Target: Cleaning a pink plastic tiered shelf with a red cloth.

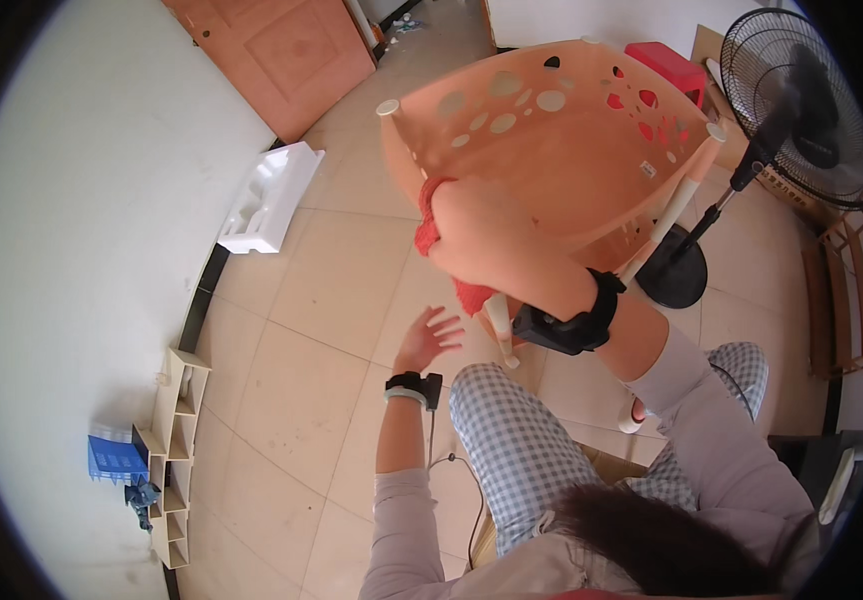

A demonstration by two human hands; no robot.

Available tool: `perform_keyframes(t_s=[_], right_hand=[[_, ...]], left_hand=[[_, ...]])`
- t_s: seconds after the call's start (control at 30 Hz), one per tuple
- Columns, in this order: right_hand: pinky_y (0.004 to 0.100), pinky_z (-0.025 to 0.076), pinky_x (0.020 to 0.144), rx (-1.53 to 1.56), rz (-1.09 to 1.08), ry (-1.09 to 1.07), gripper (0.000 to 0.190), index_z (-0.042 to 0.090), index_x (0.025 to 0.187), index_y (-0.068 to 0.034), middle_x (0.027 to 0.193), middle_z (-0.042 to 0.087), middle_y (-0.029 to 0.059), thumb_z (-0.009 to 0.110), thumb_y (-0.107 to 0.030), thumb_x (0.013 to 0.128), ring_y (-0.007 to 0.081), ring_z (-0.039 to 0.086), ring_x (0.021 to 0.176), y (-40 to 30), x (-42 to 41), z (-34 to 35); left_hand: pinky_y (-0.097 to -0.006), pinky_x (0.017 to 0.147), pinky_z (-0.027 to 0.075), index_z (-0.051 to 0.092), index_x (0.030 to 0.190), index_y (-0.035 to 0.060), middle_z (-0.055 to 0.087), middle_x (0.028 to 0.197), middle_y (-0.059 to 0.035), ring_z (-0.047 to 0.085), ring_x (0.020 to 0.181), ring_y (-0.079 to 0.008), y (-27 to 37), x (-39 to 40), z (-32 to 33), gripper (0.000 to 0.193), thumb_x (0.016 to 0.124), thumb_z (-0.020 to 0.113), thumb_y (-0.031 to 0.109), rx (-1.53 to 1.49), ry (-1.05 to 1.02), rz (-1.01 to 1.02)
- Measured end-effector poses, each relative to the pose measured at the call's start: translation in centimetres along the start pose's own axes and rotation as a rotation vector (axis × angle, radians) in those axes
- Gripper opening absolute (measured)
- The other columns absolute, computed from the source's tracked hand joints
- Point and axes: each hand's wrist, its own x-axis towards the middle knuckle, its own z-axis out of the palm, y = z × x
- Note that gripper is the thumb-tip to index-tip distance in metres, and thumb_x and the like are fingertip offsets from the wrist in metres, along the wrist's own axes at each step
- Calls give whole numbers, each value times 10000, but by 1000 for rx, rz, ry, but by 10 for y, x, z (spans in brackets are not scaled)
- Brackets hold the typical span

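My right hand (469, 217) reaches across to the near left corner of a tall orange plastic shelf rack (589, 157) with cut-out holes and cream posts. In that hand is a red cloth (427, 223), bunched at the corner's rim and showing again below the hand. My forearm and a black wrist-strapped device (566, 330) hide part of the rack's near side. Fingers apart and empty, my left hand (426, 341) hangs in the air below and left of the cloth, with a strapped device at its wrist too.
A black standing fan (799, 112) and a red stool (668, 67) are beyond the rack's right side. White foam packing (270, 199) lies along the left wall. Nearer, a small cubby shelf (176, 465) lines that wall. A cable (481, 495) dangles by my left knee.
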Motion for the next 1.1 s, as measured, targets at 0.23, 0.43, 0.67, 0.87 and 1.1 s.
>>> perform_keyframes(t_s=[0.23,0.43,0.67,0.87,1.1], right_hand=[[395,498,532,47,175,27,205,596,739,-6,605,600,159,620,-210,734,294,621,576,15,-4,-16],[391,497,626,61,-120,506,322,564,893,-48,766,612,97,714,-266,711,276,614,701,35,-24,6],[418,398,893,-214,-431,519,388,555,1099,-91,1113,525,72,641,-140,724,254,530,1019,80,-66,11],[434,345,964,-270,-261,388,340,572,1106,-113,1202,541,20,587,-138,767,245,516,1120,189,-114,-8],[494,308,981,-452,-4,556,301,626,1083,-131,1166,584,-5,531,-89,801,242,426,1273,261,-131,-33]], left_hand=[[-423,933,411,372,1364,78,496,1303,-145,509,1154,-276,150,-67,97,605,920,455,481,246,69,670],[-395,924,402,436,1286,75,468,1323,-130,524,1088,-226,222,-114,236,443,892,522,258,397,204,1073],[-293,844,444,511,1229,70,471,1146,-116,536,954,-209,230,-54,243,406,830,570,107,1177,91,760],[-315,969,382,653,1075,140,533,1136,-109,279,1291,-308,222,-65,235,472,661,522,-43,1273,145,829],[-370,1064,246,655,1064,162,540,1152,-35,314,1200,-294,236,-57,237,451,657,565,-9,1643,112,760]])
